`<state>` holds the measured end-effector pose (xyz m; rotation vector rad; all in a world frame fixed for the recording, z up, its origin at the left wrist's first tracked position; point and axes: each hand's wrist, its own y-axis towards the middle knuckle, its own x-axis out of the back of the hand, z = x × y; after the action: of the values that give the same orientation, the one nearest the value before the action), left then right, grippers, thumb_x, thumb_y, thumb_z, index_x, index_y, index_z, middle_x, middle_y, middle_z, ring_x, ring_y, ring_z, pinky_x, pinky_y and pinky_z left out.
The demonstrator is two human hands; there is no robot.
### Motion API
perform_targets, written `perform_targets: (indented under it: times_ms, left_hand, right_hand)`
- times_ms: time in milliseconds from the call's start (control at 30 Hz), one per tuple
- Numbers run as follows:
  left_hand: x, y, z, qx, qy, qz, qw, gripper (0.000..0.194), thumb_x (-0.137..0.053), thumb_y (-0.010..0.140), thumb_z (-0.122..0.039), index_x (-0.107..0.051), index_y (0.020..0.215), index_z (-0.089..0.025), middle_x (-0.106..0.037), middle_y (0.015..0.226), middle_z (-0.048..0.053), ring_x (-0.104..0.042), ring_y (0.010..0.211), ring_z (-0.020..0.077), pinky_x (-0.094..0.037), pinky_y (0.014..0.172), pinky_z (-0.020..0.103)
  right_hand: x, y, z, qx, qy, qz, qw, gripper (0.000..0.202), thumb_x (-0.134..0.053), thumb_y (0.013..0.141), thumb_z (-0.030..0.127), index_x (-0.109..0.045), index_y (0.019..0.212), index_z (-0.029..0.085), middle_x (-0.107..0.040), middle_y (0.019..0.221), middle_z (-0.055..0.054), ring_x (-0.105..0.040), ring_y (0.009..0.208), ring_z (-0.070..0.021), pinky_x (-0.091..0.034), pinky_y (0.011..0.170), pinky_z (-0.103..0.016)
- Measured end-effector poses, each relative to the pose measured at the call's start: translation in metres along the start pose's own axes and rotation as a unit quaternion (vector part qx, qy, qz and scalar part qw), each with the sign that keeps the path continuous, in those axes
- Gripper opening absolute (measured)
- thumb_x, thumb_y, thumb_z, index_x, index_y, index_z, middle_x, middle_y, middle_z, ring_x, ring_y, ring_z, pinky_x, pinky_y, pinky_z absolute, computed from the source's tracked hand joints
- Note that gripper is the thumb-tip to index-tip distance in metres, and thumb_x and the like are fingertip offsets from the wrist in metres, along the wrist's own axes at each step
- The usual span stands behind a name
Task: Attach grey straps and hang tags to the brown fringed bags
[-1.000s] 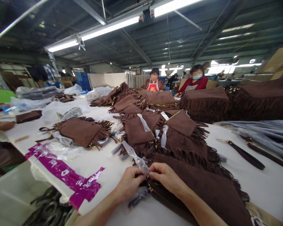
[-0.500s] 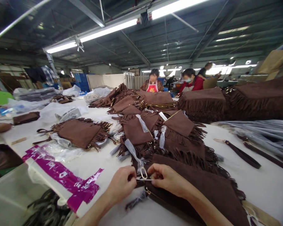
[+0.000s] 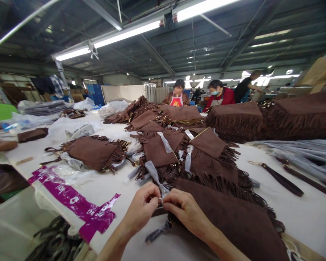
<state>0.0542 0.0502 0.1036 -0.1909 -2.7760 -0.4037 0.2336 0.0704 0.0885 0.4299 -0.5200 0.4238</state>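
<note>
Bright tube lights [image 3: 130, 33] hang beneath a dark metal roof, and across the white tabletop [image 3: 312, 217] two people are at work, one in a red apron [image 3: 176, 100], one in red sleeves [image 3: 227, 96]. Brown fringed bags [image 3: 160, 152] cover the middle, with tall stacks [image 3: 236, 112] of them behind, to the right. Nearest lies a large bag [image 3: 230, 214], partly behind the right hand [image 3: 183, 206]. The left hand [image 3: 142, 204] meets it at the bag's left end. Each grip is pinched closed on a small piece [image 3: 161, 200] at the lower end of a clear wrap [image 3: 153, 172]; the fingers mostly hide it. Just below sits a dark wrapped part [image 3: 158, 232]. Purple tape [image 3: 70, 203] runs along the tabletop's left edge, beside a bin [image 3: 5, 217] of dark rings [image 3: 57, 241]. Well to the right lies a strap [image 3: 284, 179].
</note>
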Motion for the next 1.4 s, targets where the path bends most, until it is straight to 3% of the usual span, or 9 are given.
perform_targets:
  times_ms: [167, 333, 533, 867, 1067, 1233, 1400]
  left_hand:
    - [-0.011, 0.003, 0.012, 0.076, -0.105, -0.015, 0.991, 0.012, -0.055, 0.077, -0.028, -0.055, 0.074, -0.017, -0.051, 0.069, -0.001, -0.046, 0.065, 0.0132, -0.037, 0.058, 0.024]
    - [-0.022, -0.003, 0.021, 0.113, -0.180, -0.013, 0.977, 0.021, -0.070, 0.067, -0.031, -0.059, 0.075, -0.015, -0.056, 0.068, -0.002, -0.047, 0.061, 0.0110, -0.038, 0.057, 0.022]
    - [-0.030, -0.002, 0.022, 0.112, -0.139, -0.054, 0.983, 0.018, -0.064, 0.071, -0.032, -0.058, 0.065, -0.016, -0.049, 0.056, -0.004, -0.042, 0.053, 0.0100, -0.034, 0.051, 0.022]
    - [-0.032, -0.009, 0.025, 0.080, -0.066, -0.036, 0.994, 0.022, -0.048, 0.087, -0.035, -0.045, 0.071, -0.021, -0.046, 0.061, -0.004, -0.044, 0.057, 0.0130, -0.038, 0.053, 0.023]
    - [-0.030, -0.009, 0.030, 0.100, -0.124, 0.005, 0.987, 0.030, -0.046, 0.089, -0.048, -0.046, 0.078, -0.020, -0.050, 0.062, -0.004, -0.043, 0.051, 0.0105, -0.035, 0.050, 0.022]
    - [-0.026, -0.008, 0.028, 0.137, -0.213, 0.020, 0.967, 0.037, -0.060, 0.082, -0.053, -0.048, 0.076, -0.019, -0.051, 0.059, -0.006, -0.037, 0.048, 0.0074, -0.027, 0.049, 0.020]
    - [-0.014, -0.006, 0.032, 0.127, -0.350, -0.033, 0.927, 0.041, -0.076, 0.071, -0.049, -0.050, 0.077, -0.018, -0.053, 0.060, -0.006, -0.049, 0.060, 0.0100, -0.037, 0.065, 0.022]
  right_hand:
    - [-0.002, 0.001, -0.006, -0.028, 0.035, -0.025, 0.999, 0.018, -0.058, 0.085, 0.023, -0.065, 0.068, 0.021, -0.064, 0.072, 0.001, -0.059, 0.070, -0.0167, -0.040, 0.067, -0.025]
    - [-0.002, 0.001, -0.010, -0.059, 0.051, -0.026, 0.997, 0.022, -0.056, 0.085, 0.028, -0.064, 0.066, 0.019, -0.064, 0.069, 0.001, -0.057, 0.069, -0.0175, -0.038, 0.063, -0.025]
    - [-0.003, 0.000, -0.011, -0.051, 0.049, -0.011, 0.997, 0.027, -0.056, 0.085, 0.030, -0.057, 0.061, 0.020, -0.059, 0.064, 0.002, -0.054, 0.064, -0.0160, -0.036, 0.060, -0.024]
    - [-0.004, 0.001, -0.016, -0.046, 0.029, -0.013, 0.998, 0.025, -0.052, 0.087, 0.028, -0.057, 0.064, 0.020, -0.060, 0.068, 0.002, -0.054, 0.068, -0.0165, -0.037, 0.063, -0.025]
    - [-0.004, 0.003, -0.017, -0.058, 0.025, -0.009, 0.998, 0.025, -0.049, 0.090, 0.029, -0.058, 0.068, 0.020, -0.060, 0.069, 0.002, -0.055, 0.069, -0.0169, -0.038, 0.063, -0.025]
    - [0.011, -0.001, -0.010, -0.020, -0.012, 0.067, 0.997, 0.009, -0.056, 0.084, 0.018, -0.064, 0.080, 0.021, -0.064, 0.080, 0.002, -0.057, 0.076, -0.0167, -0.040, 0.070, -0.024]
    - [0.041, -0.007, -0.006, 0.002, -0.108, 0.167, 0.980, 0.029, -0.069, 0.072, 0.011, -0.065, 0.098, 0.025, -0.064, 0.107, 0.001, -0.056, 0.099, -0.0216, -0.040, 0.086, -0.029]
